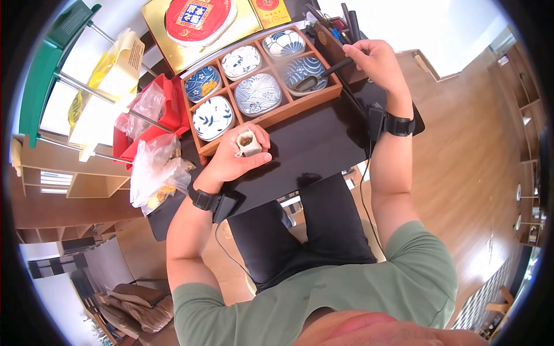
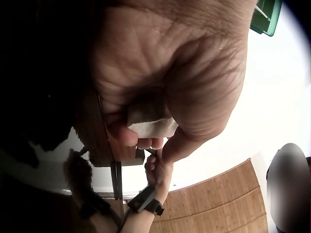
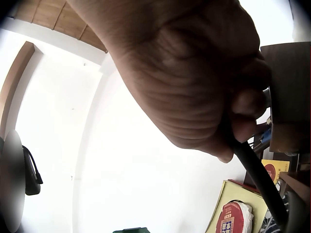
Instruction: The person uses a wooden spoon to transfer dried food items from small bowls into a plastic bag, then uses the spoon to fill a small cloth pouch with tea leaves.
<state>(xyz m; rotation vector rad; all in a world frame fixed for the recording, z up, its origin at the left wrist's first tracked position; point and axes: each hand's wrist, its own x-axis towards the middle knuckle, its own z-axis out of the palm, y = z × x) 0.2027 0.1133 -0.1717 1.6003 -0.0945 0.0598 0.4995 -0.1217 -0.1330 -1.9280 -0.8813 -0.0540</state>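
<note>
My left hand (image 1: 228,158) holds a small white cloth bag (image 1: 250,151) upright between thumb and fingers, its mouth facing up. Brown bits show inside it, and a thin string hangs at its side. In the left wrist view the bag (image 2: 151,128) sits between the curled fingers and the thumb. The right hand (image 1: 378,64) pinches the handle of a black spoon (image 1: 332,70). Its scoop end lies in a blue wave-patterned bowl (image 1: 298,65) at the right of the wooden tray (image 1: 314,99). From the right wrist, the dark handle (image 3: 260,177) runs down out of the grip.
Several patterned bowls, such as a leaf-patterned one (image 1: 212,119), fill the tray's compartments on the black table (image 1: 311,141). Behind are a red round package (image 1: 199,20) and a pen holder (image 1: 334,49). Red baskets (image 1: 153,128) and a plastic bag (image 1: 156,173) stand left.
</note>
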